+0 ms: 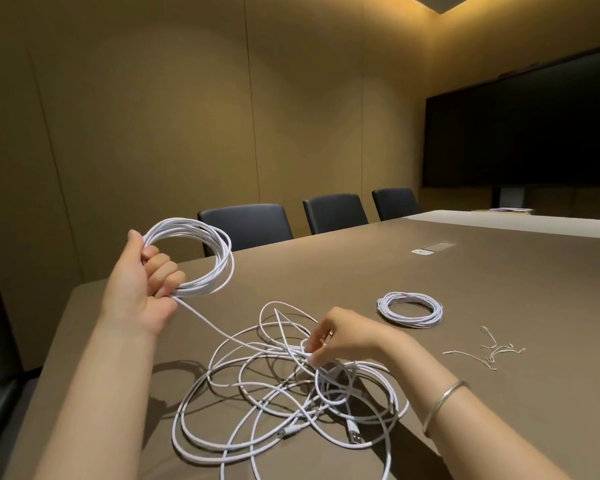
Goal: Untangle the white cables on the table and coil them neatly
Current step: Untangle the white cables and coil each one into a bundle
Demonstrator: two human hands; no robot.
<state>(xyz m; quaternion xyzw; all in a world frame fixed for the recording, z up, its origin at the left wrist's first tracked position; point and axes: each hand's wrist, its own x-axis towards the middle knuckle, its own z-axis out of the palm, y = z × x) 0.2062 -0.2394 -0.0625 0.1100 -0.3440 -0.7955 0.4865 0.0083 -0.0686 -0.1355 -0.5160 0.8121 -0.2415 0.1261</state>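
My left hand (146, 282) is raised above the table's left corner and grips a round coil of white cable (219, 251) made of several loops. One strand runs from that coil down to a tangled heap of white cable (257, 403) lying on the brown table (361, 271). My right hand (340, 337), with a metal bangle on the wrist, reaches into the heap and pinches a strand near its top. A USB plug (354, 434) lies in the heap. A finished white coil (410, 309) rests flat on the table to the right.
Several loose white twist ties (492, 351) lie right of the finished coil. Three dark chairs (246, 225) stand along the table's far edge. A flush socket panel (433, 248) sits mid-table. A large dark screen (527, 133) hangs on the right wall.
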